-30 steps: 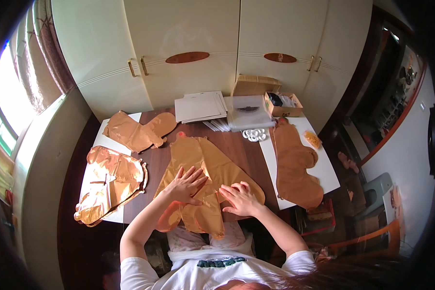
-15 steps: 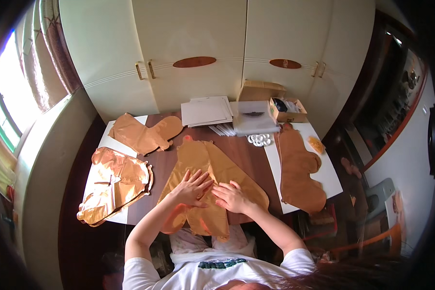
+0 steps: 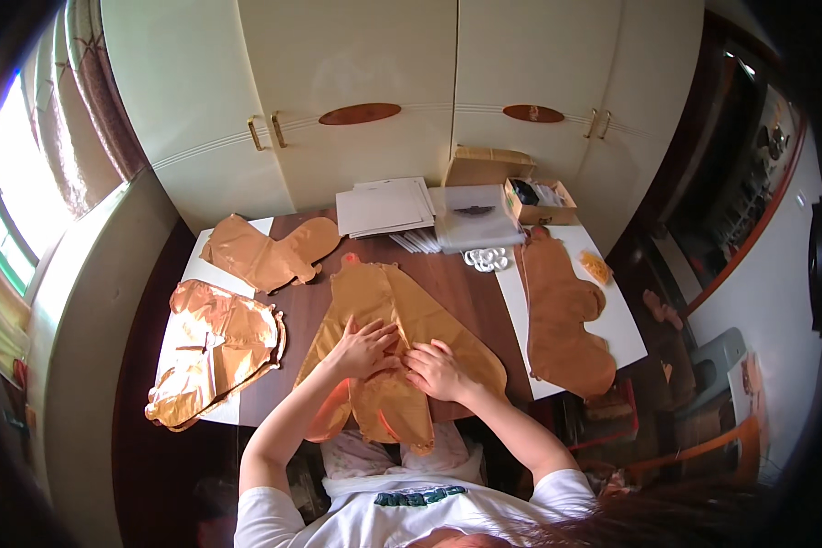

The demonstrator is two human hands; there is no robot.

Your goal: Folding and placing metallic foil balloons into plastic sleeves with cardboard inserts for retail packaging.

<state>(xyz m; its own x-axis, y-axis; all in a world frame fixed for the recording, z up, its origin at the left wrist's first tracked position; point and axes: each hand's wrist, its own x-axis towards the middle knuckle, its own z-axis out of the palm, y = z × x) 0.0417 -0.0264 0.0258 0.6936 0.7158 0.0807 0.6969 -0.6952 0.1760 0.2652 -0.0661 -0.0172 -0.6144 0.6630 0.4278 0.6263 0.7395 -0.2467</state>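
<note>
A flat, uninflated copper-gold foil balloon [image 3: 447, 338] lies in front of me, its lower end hanging over the table's near edge. My left hand [image 3: 367, 350] rests flat on its middle, fingers stretched out and pointing to the right. Close beside it, my right hand [image 3: 436, 370] lies on the same foil with its fingers slightly bent and apart. The fingertips of both hands almost meet near a fold in the foil. Neither hand grips anything that I can see.
More flat foil balloons lie around: a stack [image 3: 215, 352] at the left, one [image 3: 269, 251] at the far left, another [image 3: 562, 310] at the right. Farther back are white cards [image 3: 384, 208], clear plastic bags [image 3: 475, 219], white curled pieces [image 3: 486, 259], a small box [image 3: 541, 216] and a yellow bundle [image 3: 595, 268].
My left hand has drawn its fingers slightly closer together on the foil. My right hand stays nearly in place. The whole view has shifted a little.
</note>
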